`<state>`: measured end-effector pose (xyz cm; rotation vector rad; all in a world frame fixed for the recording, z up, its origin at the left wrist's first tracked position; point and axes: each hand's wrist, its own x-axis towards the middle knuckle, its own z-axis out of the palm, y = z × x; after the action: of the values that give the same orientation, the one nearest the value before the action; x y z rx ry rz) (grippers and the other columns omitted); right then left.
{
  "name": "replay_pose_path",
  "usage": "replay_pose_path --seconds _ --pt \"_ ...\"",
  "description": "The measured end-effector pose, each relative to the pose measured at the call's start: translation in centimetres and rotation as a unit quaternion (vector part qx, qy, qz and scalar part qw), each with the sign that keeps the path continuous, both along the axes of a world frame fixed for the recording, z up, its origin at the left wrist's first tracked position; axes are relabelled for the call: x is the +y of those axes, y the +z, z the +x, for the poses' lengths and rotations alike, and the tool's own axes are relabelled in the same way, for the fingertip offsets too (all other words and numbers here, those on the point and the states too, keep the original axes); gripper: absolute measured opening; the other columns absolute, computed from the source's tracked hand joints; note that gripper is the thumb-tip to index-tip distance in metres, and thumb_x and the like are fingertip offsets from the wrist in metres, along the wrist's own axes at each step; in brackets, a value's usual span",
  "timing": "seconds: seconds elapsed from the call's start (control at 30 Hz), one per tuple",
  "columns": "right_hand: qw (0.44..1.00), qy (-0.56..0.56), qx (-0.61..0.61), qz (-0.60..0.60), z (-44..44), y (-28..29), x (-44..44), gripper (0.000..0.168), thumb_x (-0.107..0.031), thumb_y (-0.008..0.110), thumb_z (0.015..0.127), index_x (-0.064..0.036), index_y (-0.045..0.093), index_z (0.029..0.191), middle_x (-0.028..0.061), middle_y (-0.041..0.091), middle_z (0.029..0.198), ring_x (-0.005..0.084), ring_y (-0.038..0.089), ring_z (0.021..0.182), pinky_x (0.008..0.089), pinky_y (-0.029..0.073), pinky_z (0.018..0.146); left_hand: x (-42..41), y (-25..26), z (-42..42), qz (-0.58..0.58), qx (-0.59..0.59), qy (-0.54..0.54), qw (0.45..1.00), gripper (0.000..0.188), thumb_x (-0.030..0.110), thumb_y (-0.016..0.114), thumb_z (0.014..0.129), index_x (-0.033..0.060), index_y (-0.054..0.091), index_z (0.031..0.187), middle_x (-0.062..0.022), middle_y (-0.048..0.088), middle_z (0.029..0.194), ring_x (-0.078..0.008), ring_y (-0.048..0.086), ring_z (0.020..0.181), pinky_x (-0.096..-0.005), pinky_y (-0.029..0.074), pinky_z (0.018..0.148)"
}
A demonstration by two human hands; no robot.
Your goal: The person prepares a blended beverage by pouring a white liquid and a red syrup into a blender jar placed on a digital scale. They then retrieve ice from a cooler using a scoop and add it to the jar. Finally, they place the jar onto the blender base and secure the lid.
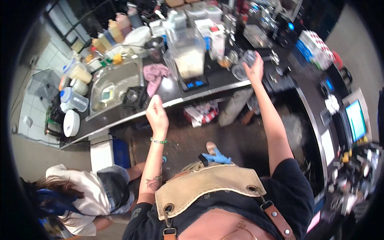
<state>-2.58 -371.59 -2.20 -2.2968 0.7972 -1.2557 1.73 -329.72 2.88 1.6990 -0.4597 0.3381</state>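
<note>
My right hand (254, 70) is around a clear plastic cup (248, 56) at the counter's front edge. Beside that cup is another clear round vessel (238, 72). My left hand (157, 117) is in front of the counter edge, fingers curled in, with nothing visible in it. Between the hands, a clear square pitcher (190, 61) with pale, creamy contents rests on a black digital scale (195, 84) with a lit display. A crumpled pink cloth (154, 75) lies left of the scale, nearest my left hand.
A steel sink (120, 76) is set into the counter at left. Squeeze bottles (115, 30) and a carton with a red cap (217, 42) line the back. A coffee machine's drip tray (257, 36) is at back right. Another person (87, 192) is at lower left.
</note>
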Motion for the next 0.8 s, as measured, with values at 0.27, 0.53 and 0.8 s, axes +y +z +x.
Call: replay_pose_path --seconds 0.27,0.53,0.8 --pt "0.997 0.041 0.062 -0.03 5.2 -1.1 -3.3 0.083 -0.013 0.074 0.073 -0.007 0.029 0.143 0.023 0.044 0.131 0.0418 0.044 0.12 0.045 0.038 0.102 -10.1 -3.0 13.0 -0.171 0.16 -0.062 0.97 0.052 0.033 0.076 0.083 -0.0015 0.053 0.115 -0.0091 0.056 0.114 -0.0161 0.05 0.109 -0.0308 0.038 0.097" --pt "0.993 -0.032 0.09 -0.068 4.7 0.8 -0.8 0.095 -0.034 0.075 0.075 -0.01 0.022 0.15 0.0304 0.023 0.148 0.0485 0.024 0.136 0.0541 0.024 0.111 -13.5 -1.5 11.8 -0.333 0.164 -0.056 0.927 0.028 0.015 0.074 0.085 0.0047 0.053 0.102 -0.0022 0.062 0.098 -0.0079 0.057 0.091 -0.0237 0.045 0.083" --pt "0.965 0.225 -0.111 -0.075 7.0 3.6 9.9 0.025 0.001 0.057 0.083 0.001 0.061 0.107 0.0203 0.054 0.118 0.0357 0.052 0.114 0.0419 0.04 0.099 -5.9 4.4 11.8 -0.336 0.135 0.014 0.932 0.025 0.019 0.073 0.087 0.0061 0.056 0.098 0.0037 0.057 0.089 -0.0055 0.052 0.08 -0.0216 0.044 0.073"
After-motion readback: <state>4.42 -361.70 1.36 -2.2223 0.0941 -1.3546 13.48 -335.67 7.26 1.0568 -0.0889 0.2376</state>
